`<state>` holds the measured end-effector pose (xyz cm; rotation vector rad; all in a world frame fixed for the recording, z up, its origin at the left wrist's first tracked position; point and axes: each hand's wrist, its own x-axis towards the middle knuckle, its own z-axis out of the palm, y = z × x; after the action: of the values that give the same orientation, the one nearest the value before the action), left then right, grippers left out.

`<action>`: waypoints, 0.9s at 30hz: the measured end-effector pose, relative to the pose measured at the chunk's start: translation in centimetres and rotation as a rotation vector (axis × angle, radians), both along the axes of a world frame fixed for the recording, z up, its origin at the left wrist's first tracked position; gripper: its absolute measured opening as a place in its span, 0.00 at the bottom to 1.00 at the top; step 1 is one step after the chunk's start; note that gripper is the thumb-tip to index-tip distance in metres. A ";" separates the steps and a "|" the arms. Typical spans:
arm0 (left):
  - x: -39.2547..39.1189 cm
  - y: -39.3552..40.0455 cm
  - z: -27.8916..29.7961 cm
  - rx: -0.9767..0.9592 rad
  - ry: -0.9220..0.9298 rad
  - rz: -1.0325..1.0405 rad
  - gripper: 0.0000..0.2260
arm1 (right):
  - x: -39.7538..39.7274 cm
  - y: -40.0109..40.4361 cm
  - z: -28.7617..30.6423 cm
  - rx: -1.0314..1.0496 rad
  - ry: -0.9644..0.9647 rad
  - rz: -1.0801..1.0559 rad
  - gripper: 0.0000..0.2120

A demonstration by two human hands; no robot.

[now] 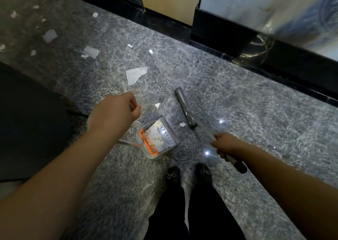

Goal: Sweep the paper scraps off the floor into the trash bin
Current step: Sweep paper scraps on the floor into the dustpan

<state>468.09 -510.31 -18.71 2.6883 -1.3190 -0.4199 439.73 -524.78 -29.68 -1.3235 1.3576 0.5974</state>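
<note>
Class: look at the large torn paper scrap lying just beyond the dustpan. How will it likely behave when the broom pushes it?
The large paper scrap looks thin and flat, so probably light and floppy. On the polished floor it may slide easily, or slip under the broom head.

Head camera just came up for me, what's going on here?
A person is sweeping paper scraps off a stone floor. The left hand grips the dustpan's handle, and the dustpan already holds several scraps. The right hand holds the broom handle, with the broom head down on the floor just beyond the pan. More scraps remain, including a large piece ahead and smaller bits farther left. No trash bin is in view.
</note>
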 end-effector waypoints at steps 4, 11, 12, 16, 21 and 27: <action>0.2 0.2 -0.2 -0.014 -0.013 0.009 0.08 | 1.5 0.2 -0.4 0.082 -0.045 -0.008 0.06; 0.9 -0.7 -0.2 0.030 -0.009 0.041 0.08 | 2.0 0.9 1.9 0.208 -0.121 -0.075 0.12; 1.0 -0.7 -0.2 0.033 -0.005 0.044 0.08 | 1.9 1.2 2.3 0.204 -0.133 -0.074 0.13; 1.0 -0.3 0.1 0.030 0.039 0.042 0.08 | 1.5 2.6 4.1 0.141 -0.184 -0.015 0.09; 2.0 1.2 1.0 0.021 0.089 0.150 0.07 | 2.2 2.1 5.5 0.093 -0.188 -0.113 0.11; 4.3 2.6 2.2 -0.059 0.105 0.381 0.07 | 5.2 -0.9 5.5 0.027 -0.167 -0.066 0.11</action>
<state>472.37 -507.70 -16.52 2.7366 -0.7539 -0.4584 444.90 -525.70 -24.15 -1.2728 1.2473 0.4493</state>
